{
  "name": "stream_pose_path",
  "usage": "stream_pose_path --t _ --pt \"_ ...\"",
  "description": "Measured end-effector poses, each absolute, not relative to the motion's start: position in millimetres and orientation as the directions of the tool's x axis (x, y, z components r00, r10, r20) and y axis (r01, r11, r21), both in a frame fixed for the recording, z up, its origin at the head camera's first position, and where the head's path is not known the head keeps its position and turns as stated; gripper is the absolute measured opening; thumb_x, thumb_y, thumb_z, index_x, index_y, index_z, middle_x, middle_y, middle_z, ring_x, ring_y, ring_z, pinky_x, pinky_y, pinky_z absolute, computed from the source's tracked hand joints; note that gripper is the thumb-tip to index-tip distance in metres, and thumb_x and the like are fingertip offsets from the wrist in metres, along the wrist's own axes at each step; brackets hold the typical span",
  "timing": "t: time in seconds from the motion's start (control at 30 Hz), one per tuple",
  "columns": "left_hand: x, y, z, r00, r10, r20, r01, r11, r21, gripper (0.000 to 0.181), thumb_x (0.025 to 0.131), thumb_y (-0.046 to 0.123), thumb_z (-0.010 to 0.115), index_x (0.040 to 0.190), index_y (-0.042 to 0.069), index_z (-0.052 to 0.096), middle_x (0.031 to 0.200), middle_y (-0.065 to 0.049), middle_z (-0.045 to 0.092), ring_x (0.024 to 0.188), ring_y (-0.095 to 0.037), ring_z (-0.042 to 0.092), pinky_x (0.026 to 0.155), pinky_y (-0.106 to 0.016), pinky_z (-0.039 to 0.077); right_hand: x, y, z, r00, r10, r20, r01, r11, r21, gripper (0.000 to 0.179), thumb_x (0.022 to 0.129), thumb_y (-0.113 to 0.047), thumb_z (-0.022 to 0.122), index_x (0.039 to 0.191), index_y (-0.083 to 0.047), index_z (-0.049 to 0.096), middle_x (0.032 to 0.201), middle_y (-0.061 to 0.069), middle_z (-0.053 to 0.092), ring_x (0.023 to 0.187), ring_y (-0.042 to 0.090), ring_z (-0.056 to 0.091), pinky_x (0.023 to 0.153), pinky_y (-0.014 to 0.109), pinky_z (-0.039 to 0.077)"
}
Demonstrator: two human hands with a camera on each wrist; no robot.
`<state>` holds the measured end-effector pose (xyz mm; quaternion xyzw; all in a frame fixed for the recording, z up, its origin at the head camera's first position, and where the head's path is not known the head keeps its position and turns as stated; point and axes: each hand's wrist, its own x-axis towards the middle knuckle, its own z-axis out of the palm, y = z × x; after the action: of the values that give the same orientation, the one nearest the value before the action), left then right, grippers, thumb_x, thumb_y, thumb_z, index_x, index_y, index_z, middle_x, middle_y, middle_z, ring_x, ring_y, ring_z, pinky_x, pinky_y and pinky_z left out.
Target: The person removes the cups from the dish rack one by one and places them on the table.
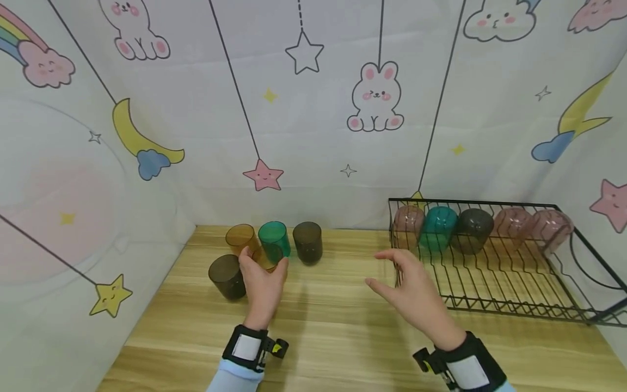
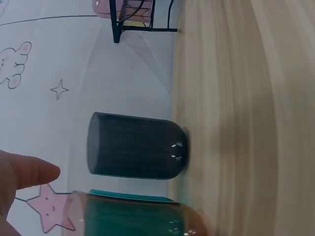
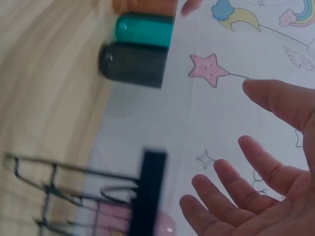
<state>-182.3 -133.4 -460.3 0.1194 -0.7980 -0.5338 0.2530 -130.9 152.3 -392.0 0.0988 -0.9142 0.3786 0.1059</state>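
My left hand [image 1: 264, 286] reaches over the group of tumblers on the left, thumb and fingers spread. Just beyond it, a front amber tumbler [image 1: 269, 265] is mostly hidden by the hand. In the left wrist view, the thumb [image 2: 37, 171] stands apart from the tumblers. Around the hand stand a brown tumbler [image 1: 226, 279], another amber one [image 1: 240, 237], a green tumbler [image 1: 274, 237] and a dark tumbler [image 1: 308, 243]. My right hand [image 1: 416, 291] hovers beside the rack's left end, holding nothing, its fingers spread in the right wrist view.
A black wire rack [image 1: 509, 310] stands at the right. Along its back row sit upturned tumblers: a pink one [image 1: 409, 226], a teal one [image 1: 438, 228], a dark grey one [image 1: 472, 231] and two more pink ones. A patterned cloth [image 1: 323, 147] hangs behind the wooden table [image 1: 338, 337].
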Motion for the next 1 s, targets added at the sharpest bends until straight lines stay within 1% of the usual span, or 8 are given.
stream_pose_path --t 0.17,0.27,0.4,0.53,0.6,0.77,0.87,1.0 --pt "-172.6 -128.4 -433.7 -0.816 -0.431 0.386 0.171 0.458 0.873 0.084 0.079 0.034 0.074 0.143 0.010 0.023 0.140 -0.013 0.032 0.130 -0.027 0.034 0.106 -0.046 0.032 -143.4 172.9 -369.6 -0.934 -0.160 0.318 -0.322 0.759 -0.566 0.052 0.079 -0.038 0.074 0.123 -0.017 0.055 0.129 0.005 0.051 0.118 0.027 0.050 0.091 0.049 0.046" --pt "-168.5 -120.0 -418.5 -0.814 -0.375 0.444 0.219 0.509 0.832 0.080 0.080 0.037 0.072 0.142 0.013 0.027 0.145 -0.010 0.029 0.138 -0.027 0.025 0.109 -0.051 0.028 -156.0 190.9 -353.4 -0.938 -0.189 0.291 -0.318 0.807 -0.498 0.056 0.080 -0.041 0.071 0.126 -0.015 0.053 0.134 0.010 0.048 0.120 0.032 0.048 0.091 0.052 0.046" --pt "-162.7 -104.1 -405.9 -0.830 -0.278 0.483 0.277 0.546 0.791 0.076 0.083 0.037 0.069 0.144 0.016 0.028 0.153 -0.006 0.020 0.145 -0.026 0.010 0.111 -0.056 0.023 -173.6 214.5 -334.7 -0.952 -0.203 0.227 -0.280 0.877 -0.391 0.062 0.082 -0.043 0.069 0.131 -0.010 0.049 0.137 0.019 0.042 0.119 0.040 0.045 0.087 0.056 0.046" --pt "-159.4 -86.1 -405.8 -0.826 -0.136 0.547 0.355 0.629 0.692 0.070 0.085 0.032 0.068 0.143 0.012 0.033 0.153 -0.010 0.022 0.145 -0.030 0.007 0.112 -0.057 0.022 -187.6 227.5 -327.9 -0.965 -0.210 0.159 -0.250 0.918 -0.308 0.069 0.081 -0.047 0.069 0.133 -0.009 0.047 0.139 0.025 0.038 0.123 0.048 0.038 0.088 0.061 0.043" --pt "-158.7 -75.5 -408.4 -0.820 -0.057 0.569 0.389 0.674 0.628 0.068 0.084 0.029 0.069 0.141 0.011 0.036 0.151 -0.013 0.025 0.145 -0.032 0.006 0.112 -0.058 0.021 -195.2 230.8 -329.0 -0.963 -0.231 0.141 -0.262 0.926 -0.273 0.070 0.079 -0.045 0.071 0.133 -0.009 0.047 0.137 0.025 0.039 0.123 0.047 0.038 0.090 0.061 0.043" --pt "-155.7 -51.2 -411.0 -0.853 0.110 0.511 0.420 0.725 0.545 0.070 0.084 0.031 0.070 0.142 0.015 0.035 0.151 -0.011 0.026 0.145 -0.034 0.007 0.110 -0.060 0.023 -215.8 230.8 -330.2 -0.941 -0.312 0.131 -0.332 0.928 -0.172 0.070 0.075 -0.028 0.078 0.135 -0.009 0.047 0.134 0.023 0.044 0.121 0.043 0.042 0.090 0.057 0.044" --pt "-155.6 -41.6 -410.5 -0.873 0.194 0.447 0.425 0.751 0.505 0.074 0.083 0.037 0.069 0.144 0.017 0.033 0.152 -0.010 0.025 0.145 -0.035 0.009 0.110 -0.058 0.025 -225.3 226.9 -330.2 -0.931 -0.349 0.107 -0.361 0.922 -0.137 0.071 0.074 -0.021 0.078 0.136 -0.009 0.046 0.135 0.024 0.043 0.121 0.044 0.043 0.087 0.056 0.046" --pt "-156.8 -33.7 -414.7 -0.885 0.284 0.370 0.438 0.776 0.453 0.079 0.082 0.042 0.069 0.146 0.018 0.030 0.151 -0.014 0.027 0.143 -0.038 0.015 0.109 -0.056 0.028 -236.5 221.2 -336.0 -0.913 -0.398 0.086 -0.405 0.909 -0.096 0.067 0.072 -0.008 0.075 0.134 -0.010 0.050 0.135 0.024 0.044 0.119 0.042 0.047 0.084 0.051 0.049"
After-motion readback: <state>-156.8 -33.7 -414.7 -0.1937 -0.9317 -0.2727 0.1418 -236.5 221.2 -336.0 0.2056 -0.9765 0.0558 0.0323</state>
